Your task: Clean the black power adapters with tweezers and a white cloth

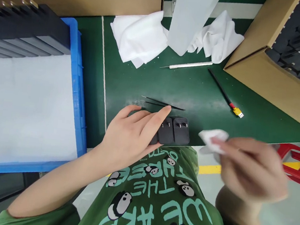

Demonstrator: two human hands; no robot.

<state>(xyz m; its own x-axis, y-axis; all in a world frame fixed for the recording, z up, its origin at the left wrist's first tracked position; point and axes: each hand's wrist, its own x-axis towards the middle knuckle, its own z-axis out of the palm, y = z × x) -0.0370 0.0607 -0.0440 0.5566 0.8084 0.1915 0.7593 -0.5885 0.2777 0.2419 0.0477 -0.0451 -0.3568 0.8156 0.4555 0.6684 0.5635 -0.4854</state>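
Several black power adapters (181, 130) stand in a row at the near edge of the green bench, their metal prongs facing up. My left hand (128, 135) is closed over the left end of this row, fingers along the far side and thumb on the near side, so part of it is hidden. Off to the right, my right hand (252, 167), blurred by motion, pinches a small white cloth (213, 139) in front of the bench edge, apart from the adapters. Black tweezers (164, 104) lie just beyond my left hand's fingers.
At left is a blue tray (77, 93) with white lining and dark adapters. White cloths (142, 35) and a thin white-handled pick (190, 64) lie farther back. A short USB cable (226, 96) rests near an open cardboard box (275, 80) holding black adapters.
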